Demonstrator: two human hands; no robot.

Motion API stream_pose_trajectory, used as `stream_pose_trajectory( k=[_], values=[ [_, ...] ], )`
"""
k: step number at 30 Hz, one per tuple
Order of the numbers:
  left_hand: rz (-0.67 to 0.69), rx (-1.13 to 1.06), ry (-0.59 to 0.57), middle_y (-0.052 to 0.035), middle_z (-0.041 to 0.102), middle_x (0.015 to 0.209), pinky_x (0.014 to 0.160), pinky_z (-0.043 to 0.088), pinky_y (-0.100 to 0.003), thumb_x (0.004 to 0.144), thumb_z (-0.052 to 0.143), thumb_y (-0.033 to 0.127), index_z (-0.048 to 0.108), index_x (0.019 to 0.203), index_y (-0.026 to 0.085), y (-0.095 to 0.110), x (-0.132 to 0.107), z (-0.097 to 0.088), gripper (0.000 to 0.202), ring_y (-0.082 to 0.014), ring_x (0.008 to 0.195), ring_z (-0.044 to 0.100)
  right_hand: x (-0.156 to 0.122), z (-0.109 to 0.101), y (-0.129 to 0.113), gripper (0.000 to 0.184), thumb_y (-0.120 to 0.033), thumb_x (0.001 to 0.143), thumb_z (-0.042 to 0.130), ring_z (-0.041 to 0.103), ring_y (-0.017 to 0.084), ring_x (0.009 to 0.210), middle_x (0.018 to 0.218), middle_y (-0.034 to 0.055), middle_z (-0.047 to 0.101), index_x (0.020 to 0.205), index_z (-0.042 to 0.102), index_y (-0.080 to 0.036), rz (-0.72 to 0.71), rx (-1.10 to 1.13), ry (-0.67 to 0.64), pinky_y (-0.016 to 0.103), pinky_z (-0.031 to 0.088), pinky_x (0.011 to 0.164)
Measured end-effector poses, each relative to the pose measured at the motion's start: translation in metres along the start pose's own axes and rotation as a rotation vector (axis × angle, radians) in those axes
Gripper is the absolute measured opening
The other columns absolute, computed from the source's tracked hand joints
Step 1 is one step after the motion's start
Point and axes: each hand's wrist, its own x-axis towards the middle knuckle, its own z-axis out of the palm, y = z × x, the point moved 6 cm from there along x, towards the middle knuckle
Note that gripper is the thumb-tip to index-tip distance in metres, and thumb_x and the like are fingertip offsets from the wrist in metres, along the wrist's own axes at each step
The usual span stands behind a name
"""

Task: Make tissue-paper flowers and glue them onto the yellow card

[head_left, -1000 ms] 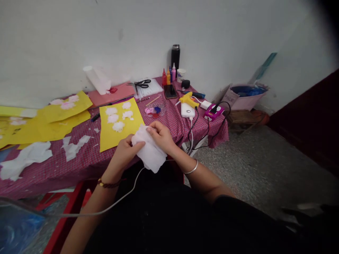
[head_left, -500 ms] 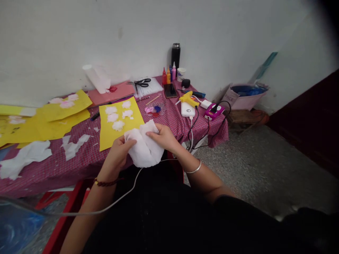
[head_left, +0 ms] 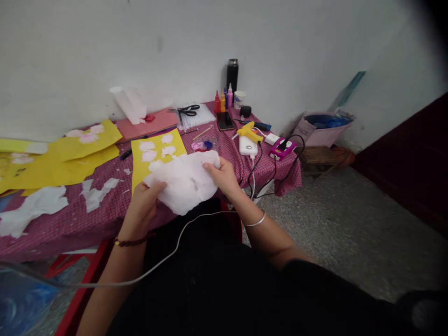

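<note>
A white sheet of tissue paper (head_left: 185, 184) is spread out between my hands, with a small slit or dark mark near its middle. My left hand (head_left: 143, 200) pinches its left edge, thumb on top. At the right edge my right hand (head_left: 224, 177) grips it the same way. Behind the tissue lies a yellow sheet of paper (head_left: 138, 170) bearing several pale pink and white tissue blossoms (head_left: 148, 156), partly covered. Just beyond, a clear palette (head_left: 206, 140) with pink, blue and red paint is half hidden by the tissue.
Torn white tissue scraps (head_left: 35, 210) and more yellow sheets (head_left: 84, 149) lie on the left of the checked tablecloth (head_left: 105, 228). Scissors (head_left: 189, 110), paint bottles (head_left: 223, 100), a phone (head_left: 224, 120) and a yellow glue gun (head_left: 249, 130) stand further back. A white cable (head_left: 178, 238) crosses my lap.
The tissue, folded and bunched before, is now opened out wide and flatter. My left hand has moved left and the right hand slightly right, so they are farther apart.
</note>
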Motion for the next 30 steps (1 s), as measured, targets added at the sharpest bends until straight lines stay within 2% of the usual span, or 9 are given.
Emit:
stream_pose_trajectory(
  k=[6,11,14,17,20,24,27,30],
  values=[
    [0.060,-0.044,0.064,-0.0020,0.073,0.084,0.066,0.056,-0.027,0.057,0.072,0.015,0.067,0.083,0.017,0.004,0.006,-0.006,0.027,-0.0176,0.075,0.067,0.004,-0.006,0.002,0.031,-0.039,0.070,0.071,0.060,0.014,0.069,0.084,0.0018,0.070,0.092,0.066,-0.018,-0.009,0.040,0.040,0.026,0.049,0.064],
    [0.193,-0.108,0.153,-0.0002,0.073,0.092,0.081,0.056,-0.025,0.069,0.066,0.015,0.063,0.088,0.019,0.009,0.004,-0.008,0.020,-0.0139,0.086,0.068,0.006,-0.013,0.003,0.029,-0.038,0.071,0.070,0.061,0.015,0.071,0.084,0.0023,0.071,0.092,0.066,-0.017,-0.027,0.051,0.125,0.027,0.049,0.067],
    [0.236,-0.047,0.185,-0.0011,0.073,0.094,0.077,0.058,-0.026,0.073,0.066,0.018,0.063,0.092,0.019,0.014,0.007,-0.012,0.019,-0.0150,0.085,0.068,0.009,-0.015,0.009,0.031,-0.039,0.071,0.069,0.061,0.014,0.070,0.083,0.0023,0.070,0.092,0.065,-0.017,-0.012,0.077,0.146,0.027,0.050,0.067],
    [0.235,0.074,0.244,-0.0009,0.072,0.090,0.069,0.058,-0.027,0.077,0.065,0.019,0.064,0.095,0.017,0.019,0.013,-0.023,0.019,-0.0138,0.072,0.067,0.016,-0.020,0.015,0.033,-0.041,0.072,0.067,0.061,0.014,0.069,0.083,0.0024,0.069,0.094,0.065,-0.016,0.002,0.050,0.164,0.027,0.050,0.066],
    [0.171,0.188,0.263,0.0017,0.070,0.077,0.060,0.054,-0.025,0.077,0.064,0.015,0.064,0.093,0.015,0.024,0.019,-0.037,0.016,-0.0116,0.059,0.061,0.030,-0.024,0.016,0.031,-0.039,0.074,0.064,0.062,0.016,0.071,0.085,0.0041,0.070,0.095,0.065,-0.015,-0.005,-0.112,0.161,0.028,0.050,0.067],
    [0.025,0.355,0.317,0.0034,0.061,0.059,0.048,0.045,-0.022,0.072,0.063,0.009,0.064,0.079,0.013,0.030,0.019,-0.062,0.008,-0.0104,0.047,0.051,0.057,-0.025,0.005,0.024,-0.032,0.079,0.060,0.065,0.020,0.081,0.090,0.0078,0.072,0.095,0.066,-0.015,-0.049,-0.526,0.092,0.032,0.051,0.072],
    [0.007,0.377,0.348,0.0037,0.059,0.056,0.045,0.042,-0.021,0.072,0.064,0.009,0.063,0.078,0.013,0.036,0.016,-0.081,0.007,-0.0098,0.046,0.049,0.069,-0.020,-0.007,0.024,-0.030,0.083,0.058,0.065,0.025,0.090,0.095,0.0114,0.071,0.099,0.067,-0.015,-0.075,-0.857,-0.017,0.036,0.050,0.081],
    [0.005,0.339,0.363,0.0029,0.059,0.058,0.045,0.041,-0.019,0.072,0.064,0.011,0.063,0.080,0.013,0.038,0.014,-0.091,0.008,-0.0094,0.047,0.049,0.062,-0.010,-0.028,0.034,-0.030,0.082,0.061,0.063,0.030,0.100,0.105,0.0162,0.067,0.111,0.064,-0.013,-0.164,-1.097,-0.068,0.044,0.048,0.090]
  ],
)
